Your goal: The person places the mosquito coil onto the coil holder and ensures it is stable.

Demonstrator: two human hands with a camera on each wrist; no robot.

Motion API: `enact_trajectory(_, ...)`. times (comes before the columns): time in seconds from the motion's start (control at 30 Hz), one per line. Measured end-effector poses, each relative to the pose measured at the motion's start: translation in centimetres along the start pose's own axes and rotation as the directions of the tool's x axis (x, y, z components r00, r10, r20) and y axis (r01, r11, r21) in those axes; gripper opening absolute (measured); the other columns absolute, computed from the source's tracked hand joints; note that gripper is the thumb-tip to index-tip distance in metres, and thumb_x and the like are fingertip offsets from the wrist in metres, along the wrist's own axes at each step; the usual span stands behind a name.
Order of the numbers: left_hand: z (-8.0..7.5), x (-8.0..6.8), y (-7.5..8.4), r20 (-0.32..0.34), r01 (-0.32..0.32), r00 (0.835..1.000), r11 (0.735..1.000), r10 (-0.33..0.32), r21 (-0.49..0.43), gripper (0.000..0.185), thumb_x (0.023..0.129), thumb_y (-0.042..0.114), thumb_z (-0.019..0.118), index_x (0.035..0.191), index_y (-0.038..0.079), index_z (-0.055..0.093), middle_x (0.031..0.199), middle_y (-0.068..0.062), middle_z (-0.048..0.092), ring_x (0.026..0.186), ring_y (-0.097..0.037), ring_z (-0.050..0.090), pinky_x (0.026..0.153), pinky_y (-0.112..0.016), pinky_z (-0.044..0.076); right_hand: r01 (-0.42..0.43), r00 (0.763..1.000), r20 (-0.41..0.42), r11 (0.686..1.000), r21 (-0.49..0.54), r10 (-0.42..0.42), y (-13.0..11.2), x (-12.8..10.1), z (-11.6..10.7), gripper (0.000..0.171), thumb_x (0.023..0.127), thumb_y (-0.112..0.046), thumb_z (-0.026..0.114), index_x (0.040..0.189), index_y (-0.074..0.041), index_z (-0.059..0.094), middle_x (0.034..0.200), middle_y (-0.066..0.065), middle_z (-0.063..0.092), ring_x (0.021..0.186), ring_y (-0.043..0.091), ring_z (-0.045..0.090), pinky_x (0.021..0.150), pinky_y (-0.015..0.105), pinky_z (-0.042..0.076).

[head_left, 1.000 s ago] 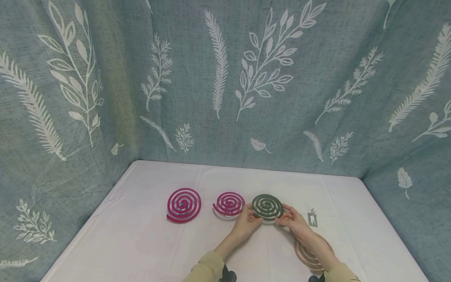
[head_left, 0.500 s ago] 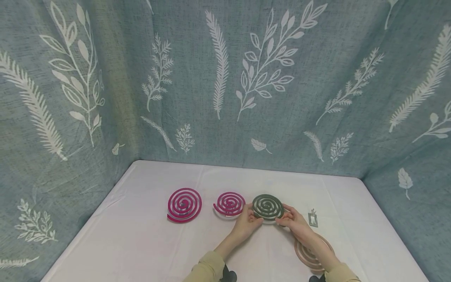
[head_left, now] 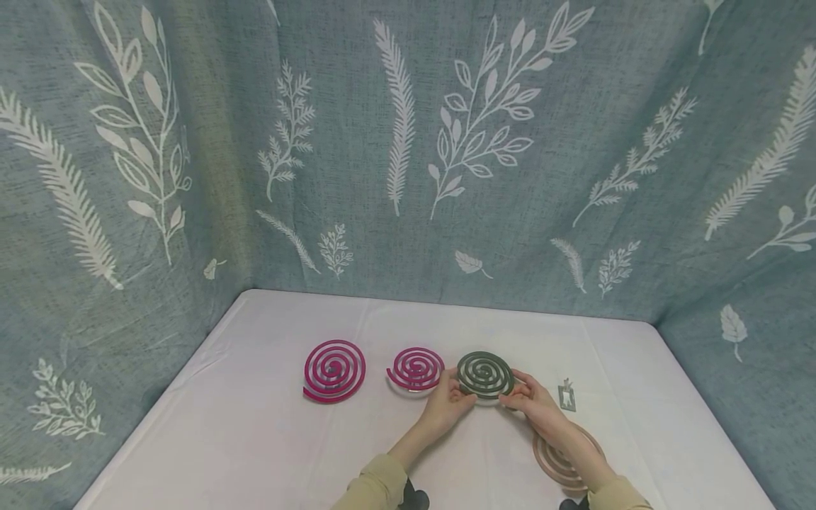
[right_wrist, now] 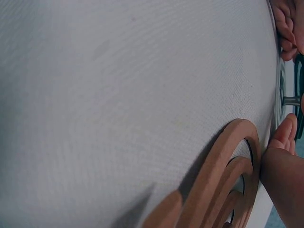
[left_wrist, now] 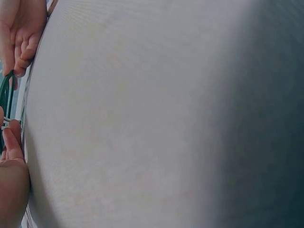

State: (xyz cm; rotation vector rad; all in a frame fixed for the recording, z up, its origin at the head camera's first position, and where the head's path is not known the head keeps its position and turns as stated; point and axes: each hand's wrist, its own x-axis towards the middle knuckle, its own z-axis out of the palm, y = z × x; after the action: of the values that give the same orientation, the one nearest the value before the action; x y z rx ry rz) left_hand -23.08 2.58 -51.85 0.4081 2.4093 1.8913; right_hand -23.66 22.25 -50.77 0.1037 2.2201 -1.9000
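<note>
Both hands hold a dark green mosquito coil (head_left: 485,375) level, one at each side. The left hand (head_left: 450,401) pinches its left edge between thumb and fingers. On the opposite edge the right hand (head_left: 530,398) grips it the same way. Under the coil a thin metal stand (right_wrist: 290,100) shows in the right wrist view, with a pale base below. Just left of the left hand, a smaller-looking magenta coil (head_left: 416,368) sits raised on a support. Further left is another magenta coil (head_left: 334,371), with a bit of grey metal at its centre.
A brown coil (head_left: 552,460) lies on the white table (head_left: 255,439), partly covered by the right forearm. To the right of the right hand lies a small flat metal coil stand (head_left: 567,397). A patterned blue-green curtain (head_left: 408,255) encloses the table's back and sides.
</note>
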Motion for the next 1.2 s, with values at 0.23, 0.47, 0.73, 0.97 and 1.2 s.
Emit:
enact_trajectory(0.23,0.08,0.00,-0.03,-0.002,0.003,1.000,1.000,-0.003,-0.017,0.064,0.081,0.012,0.063,0.132,-0.005,0.028,0.092,-0.012,0.056,0.073,-0.006,0.048,0.066,-0.015,0.043,0.004,1.000,0.011,1.000,0.012,-0.004,0.10,0.01,-0.05,0.074,0.075,-0.008,0.068,0.136,-0.002,0.025,0.082,0.000,0.055,0.071,0.010,0.052,0.075,0.021,0.044)
enact_trajectory(0.47,0.08,0.01,-0.08,-0.004,-0.004,1.000,1.000,0.003,-0.014,0.064,0.081,0.012,0.064,0.132,-0.004,0.028,0.093,-0.012,0.056,0.073,-0.006,0.048,0.065,-0.015,0.043,0.007,1.000,0.023,1.000,0.016,-0.008,0.11,0.01,-0.09,0.075,0.075,-0.008,0.067,0.136,-0.001,0.023,0.082,0.000,0.054,0.069,0.009,0.052,0.073,0.020,0.045)
enact_trajectory(0.73,0.13,0.05,0.00,-0.004,0.004,1.000,0.999,-0.004,-0.044,0.066,0.081,0.012,0.063,0.133,-0.003,0.027,0.095,-0.012,0.056,0.074,-0.006,0.048,0.066,-0.013,0.043,-0.002,1.000,0.011,1.000,0.017,0.002,0.04,0.03,-0.08,0.075,0.075,-0.007,0.067,0.136,-0.001,0.024,0.082,0.000,0.054,0.070,0.009,0.052,0.073,0.020,0.044)
enact_trajectory(0.97,0.14,0.12,-0.21,-0.003,0.008,1.000,0.999,-0.008,-0.035,0.066,0.081,0.011,0.064,0.133,-0.003,0.027,0.093,-0.012,0.056,0.074,-0.006,0.049,0.066,-0.014,0.044,0.003,1.000,0.006,1.000,0.014,-0.003,0.07,0.01,-0.04,0.074,0.075,-0.007,0.067,0.136,-0.003,0.025,0.080,0.000,0.055,0.070,0.010,0.051,0.073,0.021,0.044)
enact_trajectory(1.2,0.18,0.07,-0.08,-0.010,-0.004,1.000,0.999,0.004,-0.031,0.066,0.080,0.011,0.064,0.133,-0.002,0.027,0.089,-0.011,0.055,0.070,-0.003,0.044,0.062,-0.012,0.041,-0.006,1.000,-0.006,1.000,0.009,0.007,0.01,0.06,0.00,0.073,0.076,-0.009,0.067,0.136,-0.006,0.026,0.077,-0.001,0.055,0.071,0.012,0.050,0.070,0.024,0.043)
